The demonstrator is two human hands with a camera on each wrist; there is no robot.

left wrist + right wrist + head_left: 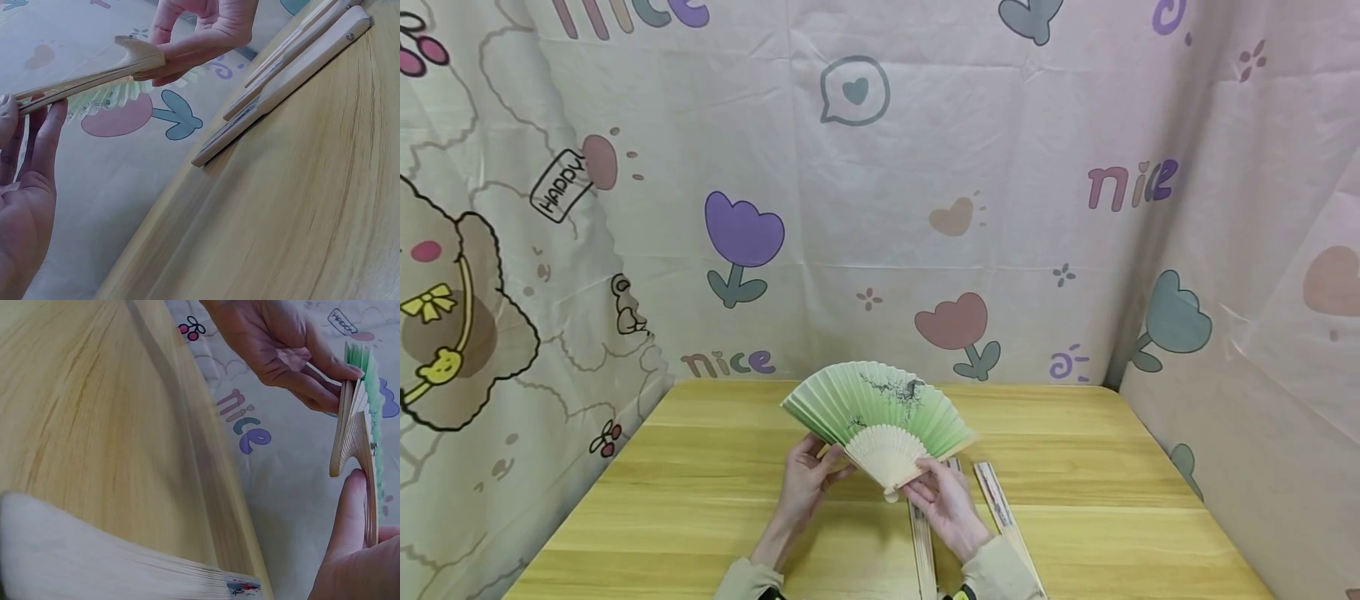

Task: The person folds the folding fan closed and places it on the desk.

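A green folding fan (880, 417) with pale wooden ribs and a dark branch print is spread open above the table, its pivot end pointing down. My left hand (805, 483) pinches the outer rib on its left side between thumb and fingers; in the left wrist view the left hand (25, 206) shows at the lower left. With thumb and fingers, my right hand (947, 504) pinches the right outer rib near the pivot. The right wrist view has the right hand (359, 559) below the ribs and the left hand (281, 353) above.
On the wooden table (662, 508), a folded fan (922, 550) lies partly under my right hand, and another folded fan (996, 496) lies right of it, partly behind the sleeve. A printed curtain (880, 208) hangs behind the table and along both sides.
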